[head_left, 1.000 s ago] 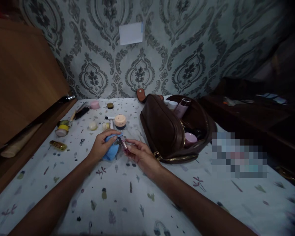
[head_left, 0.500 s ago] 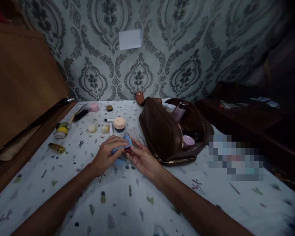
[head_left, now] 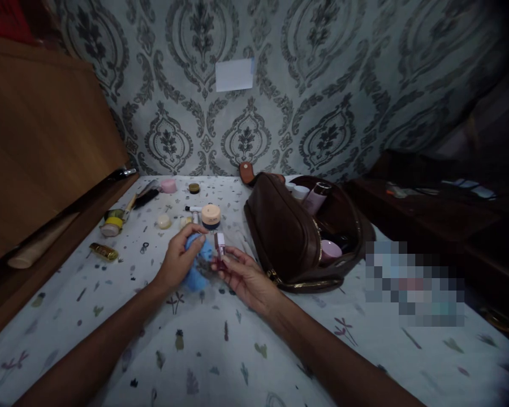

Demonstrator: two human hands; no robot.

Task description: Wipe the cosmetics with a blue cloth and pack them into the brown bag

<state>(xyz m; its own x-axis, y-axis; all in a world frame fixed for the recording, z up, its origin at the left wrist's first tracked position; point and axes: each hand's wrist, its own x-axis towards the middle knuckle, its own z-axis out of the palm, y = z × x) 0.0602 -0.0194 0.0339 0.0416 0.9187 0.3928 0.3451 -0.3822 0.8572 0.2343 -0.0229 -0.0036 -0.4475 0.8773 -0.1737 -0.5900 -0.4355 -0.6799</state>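
My left hand (head_left: 177,260) is closed around a bunched blue cloth (head_left: 196,264) just above the patterned sheet (head_left: 220,350). My right hand (head_left: 241,276) pinches a small dark-red bottle with a pale cap (head_left: 219,250), holding it upright next to the cloth. The two hands almost touch in the middle of the view. An open brown leather pouch (head_left: 288,232) lies just right of my right hand, with a pink tube (head_left: 314,198) and a round pink lid (head_left: 331,249) showing inside.
Small cosmetics lie scattered behind my hands: a peach-lidded jar (head_left: 211,216), a pink pot (head_left: 168,185), a gold tube (head_left: 104,251), a yellow-banded jar (head_left: 111,224) and brushes. A wooden board (head_left: 38,147) flanks the left; dark furniture (head_left: 428,198) stands on the right. A blurred patch (head_left: 413,282) lies right.
The bottle, earlier tilted and then pressed into the cloth, now stands upright beside it with its cap showing. Both hands stayed in about the same place.
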